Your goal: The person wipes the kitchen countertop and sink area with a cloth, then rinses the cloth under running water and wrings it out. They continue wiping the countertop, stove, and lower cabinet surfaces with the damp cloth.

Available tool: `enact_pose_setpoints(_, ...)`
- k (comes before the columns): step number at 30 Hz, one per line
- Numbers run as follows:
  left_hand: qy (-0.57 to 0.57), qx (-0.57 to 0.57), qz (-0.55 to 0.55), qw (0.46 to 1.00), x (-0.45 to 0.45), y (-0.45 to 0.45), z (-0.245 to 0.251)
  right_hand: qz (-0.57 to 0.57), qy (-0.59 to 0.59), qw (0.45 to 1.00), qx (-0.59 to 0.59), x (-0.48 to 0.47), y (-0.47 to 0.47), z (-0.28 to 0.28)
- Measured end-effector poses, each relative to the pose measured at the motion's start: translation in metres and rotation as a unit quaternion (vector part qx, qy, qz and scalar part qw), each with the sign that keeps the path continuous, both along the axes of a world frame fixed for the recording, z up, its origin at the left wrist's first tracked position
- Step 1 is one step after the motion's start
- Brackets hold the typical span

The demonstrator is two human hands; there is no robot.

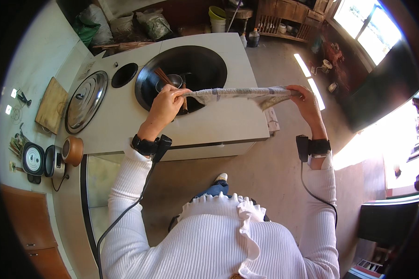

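A light cloth towel (237,93) with darker stripes is stretched between my hands. My left hand (166,106) grips one end, in front of the near rim of a large black wok (209,66). The other end is pinched in my right hand (305,101), out past the right side of the stove counter. Inside the wok sit a metal bowl (176,80), some brown sticks (163,75) that look like chopsticks, and a wooden-handled tool (185,103) partly covered by my left hand.
On the white tiled stove counter (209,129) a metal lid (86,101) lies left of the wok, beside a smaller dark round opening (124,75). A cutting board (51,104) leans on the wall. An open rice cooker (54,162) and a brown pot (72,151) stand nearer me. A wooden cabinet (286,17) stands far back.
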State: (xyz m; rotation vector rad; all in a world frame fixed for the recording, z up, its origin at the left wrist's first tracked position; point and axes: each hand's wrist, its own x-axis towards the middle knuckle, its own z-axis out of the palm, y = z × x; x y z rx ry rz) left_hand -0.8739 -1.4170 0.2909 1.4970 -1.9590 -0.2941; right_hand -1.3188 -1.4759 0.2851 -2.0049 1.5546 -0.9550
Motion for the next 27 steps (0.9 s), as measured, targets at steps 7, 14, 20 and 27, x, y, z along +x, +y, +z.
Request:
enact_pose_setpoints(7,-0.014,0.142,-0.064,0.988,-0.013,0.022,-0.113,-0.021,0.042,0.996,0.08,-0.01,0.04,-0.119)
enact_pose_setpoints(14,0.019,0.318,-0.127,0.94,-0.009,0.082,-0.186,0.0,-0.072,0.923,0.379,-0.028,0.106,-0.177)
enact_pose_setpoints(20,0.098,0.287,-0.074,0.95,0.004,0.012,-0.171,0.021,0.019,0.939,0.343,-0.021,0.04,-0.138)
enact_pose_setpoints(27,0.041,-0.002,-0.021,0.999,-0.039,-0.054,-0.195,-0.166,-0.034,0.984,0.056,0.054,-0.033,-0.193)
